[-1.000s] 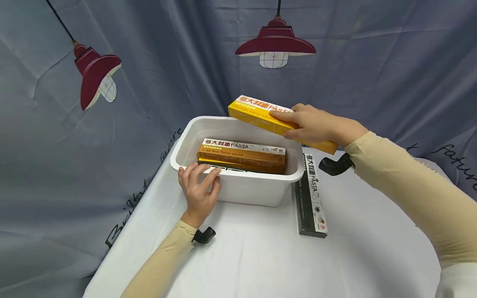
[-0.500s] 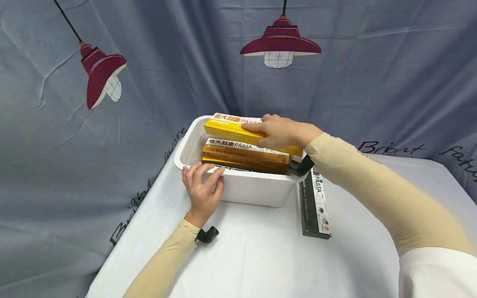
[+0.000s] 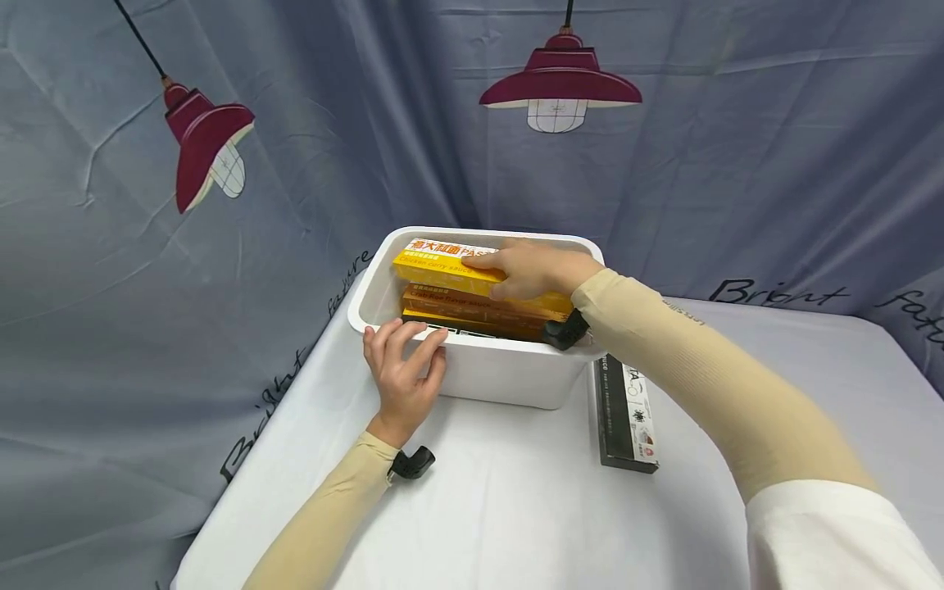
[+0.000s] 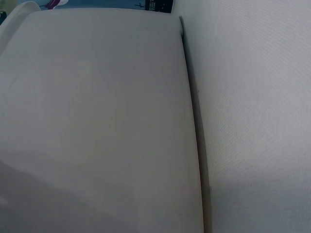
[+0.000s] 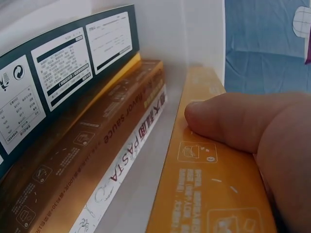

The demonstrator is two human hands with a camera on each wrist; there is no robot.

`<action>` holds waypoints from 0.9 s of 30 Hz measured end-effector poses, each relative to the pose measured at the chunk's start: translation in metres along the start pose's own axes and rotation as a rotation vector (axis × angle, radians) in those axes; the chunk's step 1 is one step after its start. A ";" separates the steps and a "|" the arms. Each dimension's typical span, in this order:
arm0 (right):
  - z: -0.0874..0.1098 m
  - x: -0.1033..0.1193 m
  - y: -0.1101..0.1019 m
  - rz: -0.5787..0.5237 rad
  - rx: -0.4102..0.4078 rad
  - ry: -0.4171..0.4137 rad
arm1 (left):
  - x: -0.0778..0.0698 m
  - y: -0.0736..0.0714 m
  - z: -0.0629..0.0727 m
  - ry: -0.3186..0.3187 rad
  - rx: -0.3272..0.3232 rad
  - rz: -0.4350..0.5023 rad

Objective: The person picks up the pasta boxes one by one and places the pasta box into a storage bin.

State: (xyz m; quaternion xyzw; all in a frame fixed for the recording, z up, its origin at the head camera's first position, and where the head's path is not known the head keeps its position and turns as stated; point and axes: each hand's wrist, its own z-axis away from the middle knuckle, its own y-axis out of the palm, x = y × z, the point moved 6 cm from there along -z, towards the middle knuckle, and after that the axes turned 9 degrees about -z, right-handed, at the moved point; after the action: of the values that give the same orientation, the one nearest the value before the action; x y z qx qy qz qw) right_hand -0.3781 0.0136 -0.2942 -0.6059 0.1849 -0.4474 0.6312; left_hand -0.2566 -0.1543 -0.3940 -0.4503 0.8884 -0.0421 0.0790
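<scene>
My right hand (image 3: 542, 269) pinches a yellow pasta box (image 3: 435, 266) labelled chicken curry sauce, thumb on its near side, inside the back part of a white plastic bin (image 3: 509, 373). Just in front of it lies a brown pasta box (image 3: 472, 305) marked crab roe flavor sauce. The right wrist view shows a dark green box (image 5: 63, 73) beyond the brown box (image 5: 97, 141), with a strip of yellow between them. At the bin's near left rim, my left hand (image 3: 404, 381) grips with fingers hooked over the edge. Only the bin's outer wall (image 4: 97, 107) shows in the left wrist view.
A black pasta box (image 3: 625, 418) lies flat on the white-covered table (image 3: 516, 492), right of the bin. A grey-blue curtain (image 3: 310, 147) printed with red lamps hangs behind.
My right hand has carried the yellow pasta box left and down, from above the bin's right rim to inside behind the brown box. The left hand stays on the rim.
</scene>
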 end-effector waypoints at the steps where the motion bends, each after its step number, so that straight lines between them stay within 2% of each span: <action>1: -0.001 0.000 0.000 -0.002 0.001 0.002 | 0.000 0.000 0.000 0.001 0.000 -0.001; 10: -0.010 -0.002 0.003 -0.005 0.027 0.007 | 0.000 0.000 0.001 0.002 0.004 -0.011; 19: -0.021 -0.011 0.003 -0.060 0.034 0.005 | 0.000 0.000 0.000 0.006 0.000 -0.010; 27: -0.029 -0.023 0.010 -0.052 0.025 0.059 | -0.001 -0.001 -0.002 0.011 -0.007 -0.010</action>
State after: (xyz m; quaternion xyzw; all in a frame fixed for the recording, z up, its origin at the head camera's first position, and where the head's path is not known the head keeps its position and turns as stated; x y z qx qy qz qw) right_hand -0.4093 0.0128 -0.3165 -0.5891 0.1819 -0.4836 0.6213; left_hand -0.2562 -0.1542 -0.3922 -0.4546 0.8867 -0.0420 0.0723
